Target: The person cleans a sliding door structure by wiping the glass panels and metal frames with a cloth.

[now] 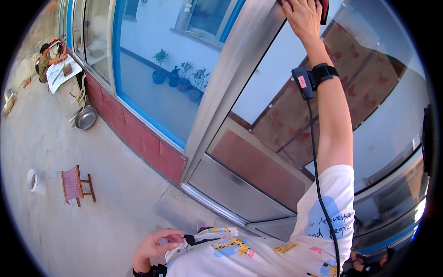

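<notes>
Glass door (272, 134) fills 1 to 5 o'clock, right beside you. Your right hand (304, 18) reaches up to 1 o'clock, its fingers laid over a dark red cloth (325, 10) and holding it near the top of the door; the tips run out of view, so I cannot tell how hard they press. To work well up there, keep your palm flat, lean evenly on the cloth, make straight, overlapping strokes, and let the black cord (318, 180) hang slack. Your left hand (159, 242), at 7 o'clock, is released: fingers loosely bent, nothing seen in them.

Count, big to small: one blue-framed window (152, 108) between 10 and 11 o'clock; one other person (44, 62) near 10; one stool (72, 184) between 8 and 9; three potted plants (159, 67) at 11; one bucket (39, 184) beyond the stool; one metal bowl (86, 118) just past 9.
</notes>
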`<state>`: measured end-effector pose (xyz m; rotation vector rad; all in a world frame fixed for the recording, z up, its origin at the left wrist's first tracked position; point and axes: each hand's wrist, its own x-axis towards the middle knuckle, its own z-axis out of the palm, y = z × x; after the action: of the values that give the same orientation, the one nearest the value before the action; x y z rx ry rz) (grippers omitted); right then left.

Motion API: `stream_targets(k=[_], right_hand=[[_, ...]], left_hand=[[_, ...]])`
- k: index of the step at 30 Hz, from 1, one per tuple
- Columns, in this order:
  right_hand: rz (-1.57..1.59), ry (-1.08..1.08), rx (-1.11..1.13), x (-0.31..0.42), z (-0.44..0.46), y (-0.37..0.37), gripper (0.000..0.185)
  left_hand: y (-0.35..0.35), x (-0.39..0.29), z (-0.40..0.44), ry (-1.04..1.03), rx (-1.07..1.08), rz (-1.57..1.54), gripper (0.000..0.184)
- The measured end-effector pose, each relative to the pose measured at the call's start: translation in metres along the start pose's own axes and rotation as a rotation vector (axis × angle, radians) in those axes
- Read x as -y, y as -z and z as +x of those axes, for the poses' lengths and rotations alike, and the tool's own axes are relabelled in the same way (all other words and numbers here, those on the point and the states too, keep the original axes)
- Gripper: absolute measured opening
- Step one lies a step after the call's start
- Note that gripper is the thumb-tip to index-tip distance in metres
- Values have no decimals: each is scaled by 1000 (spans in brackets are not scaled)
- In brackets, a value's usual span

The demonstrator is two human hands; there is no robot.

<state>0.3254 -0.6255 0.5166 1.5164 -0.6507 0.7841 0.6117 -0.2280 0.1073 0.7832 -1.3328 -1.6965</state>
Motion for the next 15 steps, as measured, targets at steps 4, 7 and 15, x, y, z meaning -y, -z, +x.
stream_targets(k=[4, 7, 15], right_hand=[[-67, 63, 145, 74, -98, 5, 41], [54, 97, 293, 119, -168, 9, 43], [305, 178, 558, 211, -300, 21, 47]], left_hand=[[-3, -5, -11, 7, -62, -75, 37], [3, 5, -24, 22, -104, -73, 35], [-5, 2, -31, 17, -207, -96, 37]])
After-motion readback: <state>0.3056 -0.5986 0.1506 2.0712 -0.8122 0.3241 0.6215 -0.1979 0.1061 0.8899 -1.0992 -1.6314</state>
